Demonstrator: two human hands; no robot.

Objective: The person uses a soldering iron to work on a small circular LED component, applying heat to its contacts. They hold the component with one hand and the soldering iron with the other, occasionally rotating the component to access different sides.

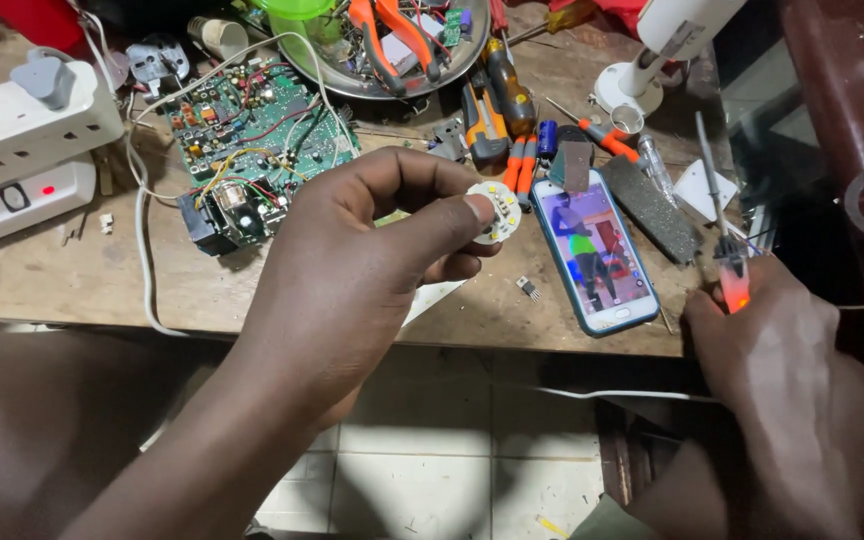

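Nearest of all, the left hand reaches up from the bottom of the view, with the arm running down to the lower left corner. Its thumb and fingers are closed in a tight grip on a small round white board with little yellow dots on it. That board is held up just over the front part of the wooden worktop, close beside a phone.

Low on the right, the right hand is curled shut. Its grip is on the orange handle of a thin tool, and the metal shaft points up and away.

On the worktop, between the two hands, the phone lies flat in a blue case, and its screen is lit with a bright picture. A tiny black part lies just left of the phone.

Farther back on the left lies a green circuit board with many coloured wires. Two white power strips sit at the left edge, and one shows a small red light.

Farthest back, a round metal tray holds orange-handled pliers and small bits. Screwdrivers with orange and black handles lie just in front of the tray. A white lamp base stands to the right of them.
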